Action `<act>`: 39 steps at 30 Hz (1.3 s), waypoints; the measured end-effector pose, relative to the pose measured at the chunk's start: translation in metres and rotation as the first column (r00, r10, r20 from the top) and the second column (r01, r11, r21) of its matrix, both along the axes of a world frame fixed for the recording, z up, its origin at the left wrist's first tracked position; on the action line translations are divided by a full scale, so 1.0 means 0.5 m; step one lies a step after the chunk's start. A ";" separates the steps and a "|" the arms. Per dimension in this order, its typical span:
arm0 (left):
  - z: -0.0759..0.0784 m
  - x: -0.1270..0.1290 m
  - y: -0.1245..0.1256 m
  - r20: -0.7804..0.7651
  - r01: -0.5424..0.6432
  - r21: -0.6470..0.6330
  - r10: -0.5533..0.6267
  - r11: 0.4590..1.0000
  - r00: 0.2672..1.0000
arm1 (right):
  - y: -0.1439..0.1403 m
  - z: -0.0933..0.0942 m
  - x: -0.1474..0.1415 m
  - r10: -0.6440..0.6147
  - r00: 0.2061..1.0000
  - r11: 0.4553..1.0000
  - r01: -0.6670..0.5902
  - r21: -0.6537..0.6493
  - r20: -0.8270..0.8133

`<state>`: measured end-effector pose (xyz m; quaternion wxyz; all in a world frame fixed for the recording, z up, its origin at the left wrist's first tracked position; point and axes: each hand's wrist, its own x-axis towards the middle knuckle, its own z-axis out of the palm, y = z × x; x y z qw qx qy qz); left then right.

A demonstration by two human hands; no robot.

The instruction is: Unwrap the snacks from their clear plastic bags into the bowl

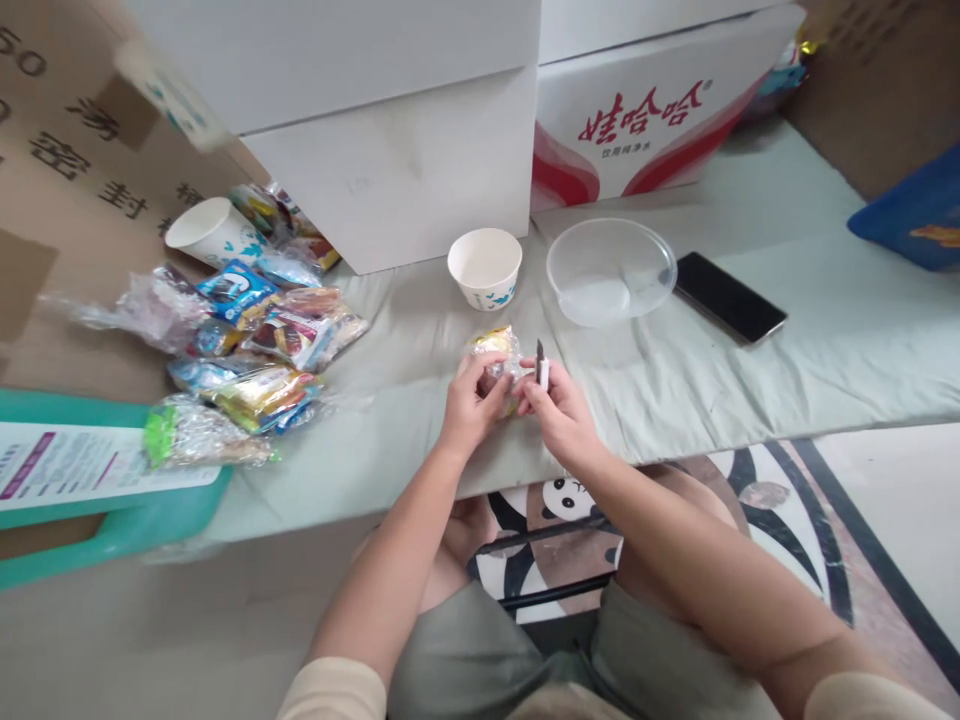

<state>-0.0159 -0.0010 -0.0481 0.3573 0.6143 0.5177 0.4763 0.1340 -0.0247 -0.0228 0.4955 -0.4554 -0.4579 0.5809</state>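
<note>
Two forearms [391, 560] converge, left grip [474, 405] beside right grip [562, 415].

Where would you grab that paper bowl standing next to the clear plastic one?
The paper bowl is probably best pinched by the left side of its rim, coming from above: it stands upright, mouth up, and flares to a thin edge. The white box behind it and the clear plastic bowl to its right make those sides tighter.
</note>
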 end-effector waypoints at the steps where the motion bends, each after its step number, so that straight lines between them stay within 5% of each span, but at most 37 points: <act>1: 0.003 0.002 0.000 -0.037 0.010 0.025 -0.009 1.000 0.999 | 0.003 0.002 -0.002 0.044 0.998 0.999 -0.045 -0.021 -0.033; 7: 0.001 0.003 -0.006 -0.106 0.063 0.065 -0.055 0.996 0.993 | 0.027 -0.001 0.005 0.136 0.987 0.985 -0.145 -0.098 -0.090; 15: -0.017 -0.018 0.001 0.137 0.105 -0.057 -0.097 0.993 0.986 | 0.030 -0.019 0.000 0.117 0.991 0.986 -0.123 -0.115 -0.058; 20: -0.005 -0.032 0.011 0.044 -0.052 0.049 0.050 0.997 0.998 | 0.009 -0.004 0.006 0.059 0.998 0.995 -0.062 -0.076 -0.037; 23: 0.003 -0.039 0.013 -0.047 -0.122 0.164 0.131 0.979 0.990 | -0.003 0.011 0.007 0.051 0.996 0.984 -0.063 -0.168 -0.075; 31: 0.014 -0.031 0.005 -0.245 -0.019 0.318 0.102 0.948 0.964 | 0.015 0.011 -0.012 0.222 0.968 0.912 -0.247 -0.326 -0.114; 35: 0.017 -0.032 0.002 -0.133 -0.075 0.291 0.118 0.954 0.984 | 0.011 0.005 -0.012 0.286 0.956 0.887 -0.289 -0.359 -0.064; 39: 0.021 -0.045 0.012 0.140 -0.270 0.197 0.245 0.943 0.959 | -0.002 0.007 -0.009 0.391 0.921 0.849 -0.360 -0.386 0.000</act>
